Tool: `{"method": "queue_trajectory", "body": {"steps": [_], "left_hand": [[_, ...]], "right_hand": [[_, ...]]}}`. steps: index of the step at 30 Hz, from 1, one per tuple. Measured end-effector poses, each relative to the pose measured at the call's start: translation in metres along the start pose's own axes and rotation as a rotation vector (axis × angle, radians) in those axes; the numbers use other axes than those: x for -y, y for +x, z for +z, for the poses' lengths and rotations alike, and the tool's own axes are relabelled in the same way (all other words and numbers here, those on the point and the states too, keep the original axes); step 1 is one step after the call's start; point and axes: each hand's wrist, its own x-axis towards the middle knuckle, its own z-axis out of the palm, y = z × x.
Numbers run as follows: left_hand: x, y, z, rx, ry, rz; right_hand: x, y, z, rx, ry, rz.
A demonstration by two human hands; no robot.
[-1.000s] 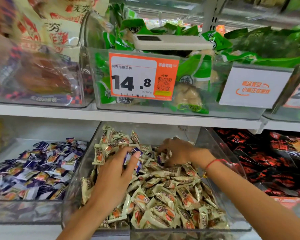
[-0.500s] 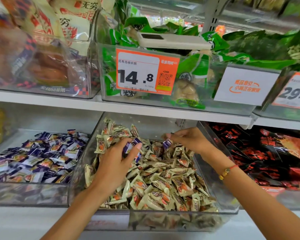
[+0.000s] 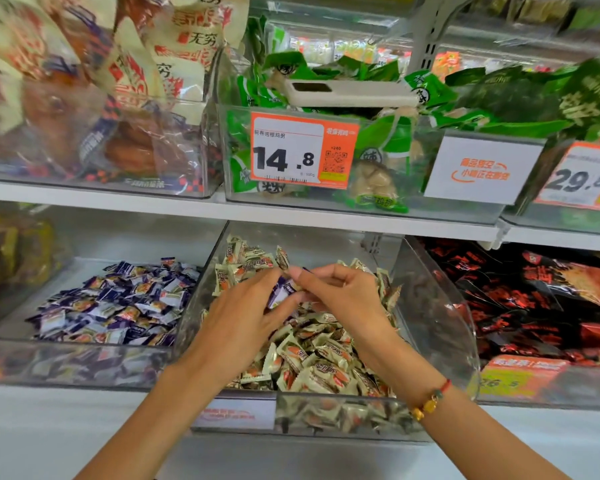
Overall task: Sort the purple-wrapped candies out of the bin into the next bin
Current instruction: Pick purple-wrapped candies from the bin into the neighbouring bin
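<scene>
Left hand [image 3: 238, 317] and right hand [image 3: 343, 296] meeting above the middle bin [image 3: 440, 306], both pinching purple-wrapped candies [image 3: 280, 289]; purple pile [image 3: 118, 306] in bin left of it.

This is a shop, a self-service snack aisle. An orange-and-white price tag [image 3: 303, 150] reading 14.8, with barcode and QR code, is fixed to a clear bin of green-wrapped snacks [image 3: 371, 157]. To its right hang a white sign with orange print [image 3: 482, 168] and a second tag reading 29.8 [image 3: 581, 178]. Below the tag, under a white shelf [image 3: 187, 207], clear bins hold loose cream-wrapped candies [image 3: 319, 355], purple-wrapped candies [image 3: 118, 306] to the left and red-and-black packets [image 3: 534, 299] to the right.
</scene>
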Motion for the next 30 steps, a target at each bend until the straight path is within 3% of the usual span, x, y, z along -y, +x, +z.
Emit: {"method": "queue_trajectory", "body": {"steps": [4, 8, 10, 12, 16, 18, 23, 25, 28, 30], "left_hand": [[0.006, -0.019, -0.030, -0.102, 0.200, -0.009], [0.033, -0.036, -0.064, -0.329, 0.361, -0.149], [0.056, -0.034, -0.073, -0.363, 0.470, -0.227], [0.086, -0.028, -0.073, -0.295, 0.544, -0.310], [0.123, -0.026, -0.069, 0.068, 0.498, -0.491], [0.123, -0.027, -0.068, 0.137, 0.495, -0.530], [0.058, -0.015, -0.058, -0.140, 0.351, -0.303], [0.022, -0.004, -0.043, -0.170, 0.283, -0.176], [0.000, 0.015, -0.005, -0.023, 0.253, -0.083], [0.009, 0.023, 0.021, 0.150, 0.410, -0.091]], "right_hand": [[-0.002, 0.004, 0.008, 0.194, -0.072, -0.016], [-0.037, 0.019, -0.004, 0.340, -0.947, -0.226], [-0.050, 0.023, -0.006, 0.494, -1.154, -0.127], [-0.055, 0.022, -0.006, 0.585, -1.161, -0.023], [-0.056, 0.023, -0.013, 0.615, -1.118, -0.049], [-0.058, 0.024, -0.020, 0.627, -1.052, -0.066], [-0.048, 0.030, -0.026, 0.681, -0.930, -0.095], [-0.039, 0.035, -0.030, 0.697, -0.887, -0.106], [-0.025, 0.042, -0.042, 0.784, -0.946, -0.092], [-0.016, 0.044, -0.051, 0.805, -0.977, -0.068]]}}
